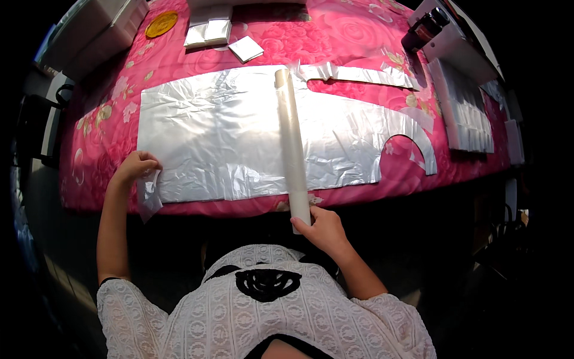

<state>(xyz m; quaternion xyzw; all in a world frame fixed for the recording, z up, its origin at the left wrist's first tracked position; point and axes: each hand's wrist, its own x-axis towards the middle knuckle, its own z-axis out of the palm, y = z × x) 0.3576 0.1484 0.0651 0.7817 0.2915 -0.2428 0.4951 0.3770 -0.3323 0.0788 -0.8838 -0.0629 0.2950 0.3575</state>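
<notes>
A thin, shiny plastic sheet (209, 131), shaped like a disposable apron with curved cut-outs at its right end, lies spread across the table. A long pale tube (292, 137) lies across its middle, its near end jutting past the table's front edge. My right hand (323, 228) is closed round that near end. At the sheet's near left corner, my left hand (139, 166) pinches a piece of clear plastic film (149, 197), which hangs down over the table edge. Whether the film is part of the sheet I cannot tell.
A pink floral tablecloth (107, 149) covers the table. Small white folded packets (246, 49) and a round yellow object (161, 24) lie at the back. White boxes (95, 36) stand far left. On the right are a dark bottle (426, 30) and a stack of folded plastic (460, 110).
</notes>
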